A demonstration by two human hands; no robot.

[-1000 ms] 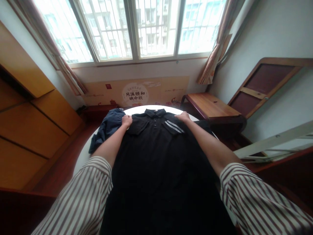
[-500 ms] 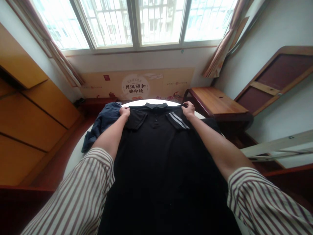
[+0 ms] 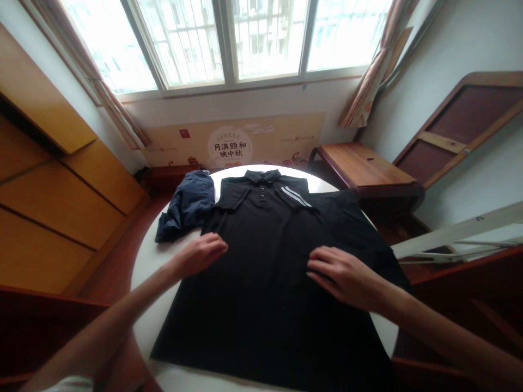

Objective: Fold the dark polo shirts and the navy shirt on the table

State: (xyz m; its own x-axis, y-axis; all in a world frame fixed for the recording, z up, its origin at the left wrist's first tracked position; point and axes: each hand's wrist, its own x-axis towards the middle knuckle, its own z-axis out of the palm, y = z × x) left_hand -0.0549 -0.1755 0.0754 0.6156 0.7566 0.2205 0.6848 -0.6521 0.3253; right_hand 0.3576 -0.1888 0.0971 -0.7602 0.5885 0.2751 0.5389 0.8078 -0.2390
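A black polo shirt (image 3: 261,261) lies spread front up, its collar at the far side and both short sleeves folded inward over the chest. Two pale stripes mark the sleeve on the right. Above the shirt's left side is my left hand (image 3: 204,252), fingers curled together with nothing seen in them. My right hand (image 3: 341,272) hovers over the right side of the chest, thumb apart from the bent fingers, holding nothing.
A dark blue folded garment (image 3: 190,201) lies on the round white table (image 3: 147,277), left of the shirt. Another black cloth (image 3: 343,209) spreads out at the right. A wooden side table (image 3: 368,169) stands beyond, and yellow cabinets (image 3: 81,201) line the left.
Both hands have let go of the shirt's shoulder edges and drawn back toward me, over its middle. The sleeves remain folded inward.
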